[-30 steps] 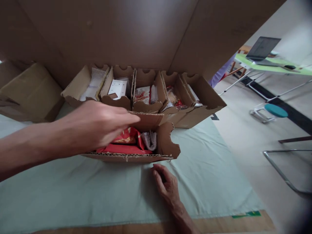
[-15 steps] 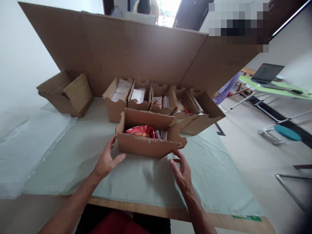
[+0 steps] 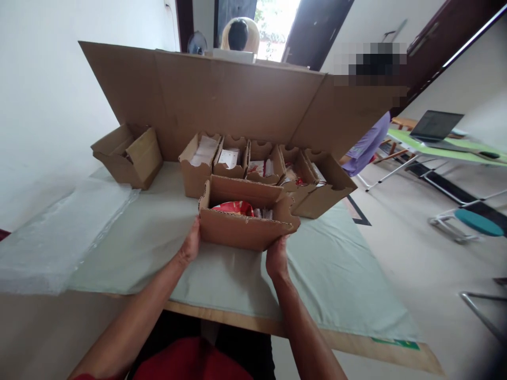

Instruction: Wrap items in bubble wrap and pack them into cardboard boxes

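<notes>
Two hands touch an open front box [image 3: 237, 231]: the left hand [image 3: 192, 244] at its left end, the right hand [image 3: 277, 258] at its lower right corner. Their fingers are mostly hidden, so I cannot tell whether they grip. Already holding a red packet [image 3: 237, 206], the box is before five filled boxes [image 3: 195, 179] on the surface [image 3: 233, 282], outside their row. What remains is unclear. No writing is readable.

Beyond the box [image 3: 241, 231] I hold, five boxes [image 3: 264, 180] and a tall cardboard sheet [image 3: 237, 103] block my reach; the cloth [image 3: 154, 221] to the left leaves room.
</notes>
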A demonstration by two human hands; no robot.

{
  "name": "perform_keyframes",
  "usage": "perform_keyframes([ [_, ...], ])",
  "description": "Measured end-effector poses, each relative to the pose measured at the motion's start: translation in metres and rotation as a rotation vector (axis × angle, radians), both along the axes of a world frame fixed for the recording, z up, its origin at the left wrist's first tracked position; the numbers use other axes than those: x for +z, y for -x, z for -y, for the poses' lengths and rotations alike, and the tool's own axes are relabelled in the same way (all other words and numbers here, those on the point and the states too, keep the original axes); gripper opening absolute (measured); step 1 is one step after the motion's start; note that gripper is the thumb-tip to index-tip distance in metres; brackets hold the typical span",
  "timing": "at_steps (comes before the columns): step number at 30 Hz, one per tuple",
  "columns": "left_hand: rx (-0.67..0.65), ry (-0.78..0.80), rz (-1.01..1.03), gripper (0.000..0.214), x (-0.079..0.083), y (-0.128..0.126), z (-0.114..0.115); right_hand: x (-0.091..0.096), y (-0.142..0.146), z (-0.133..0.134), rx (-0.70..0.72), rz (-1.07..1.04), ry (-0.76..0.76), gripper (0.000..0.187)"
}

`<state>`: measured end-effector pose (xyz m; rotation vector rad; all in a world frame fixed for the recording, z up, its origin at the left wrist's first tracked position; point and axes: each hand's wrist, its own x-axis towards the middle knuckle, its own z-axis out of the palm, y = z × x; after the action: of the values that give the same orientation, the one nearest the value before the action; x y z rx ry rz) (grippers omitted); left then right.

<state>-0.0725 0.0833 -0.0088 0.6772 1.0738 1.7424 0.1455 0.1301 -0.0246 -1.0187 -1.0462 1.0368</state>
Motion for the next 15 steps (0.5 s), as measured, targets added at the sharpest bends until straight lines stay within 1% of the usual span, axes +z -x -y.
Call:
perform_keyframes([
  [2,0.024,0.005,0.02,0.074,0.0,-0.008,0.014,0.002,-0.009,0.012,-0.016,0.02,-0.024,0.084],
  [4,0.033,0.024,0.042,0.077,0.001,-0.012,0.034,0.005,-0.019,0.027,-0.003,0.068,-0.05,0.082],
  [6,0.026,0.054,0.047,0.077,0.002,-0.009,0.056,0.006,-0.023,0.044,0.018,0.109,-0.058,0.08],
  [9,0.057,0.074,0.02,0.071,0.011,0.003,0.078,0.009,-0.014,0.066,0.038,0.15,-0.052,0.079],
  [12,0.12,0.042,-0.012,0.067,0.026,0.007,0.081,0.016,-0.003,0.077,0.022,0.132,-0.026,0.08],
  [15,0.047,0.028,-0.012,0.06,0.042,-0.002,0.076,0.028,-0.003,0.079,0.005,0.111,-0.02,0.082],
])
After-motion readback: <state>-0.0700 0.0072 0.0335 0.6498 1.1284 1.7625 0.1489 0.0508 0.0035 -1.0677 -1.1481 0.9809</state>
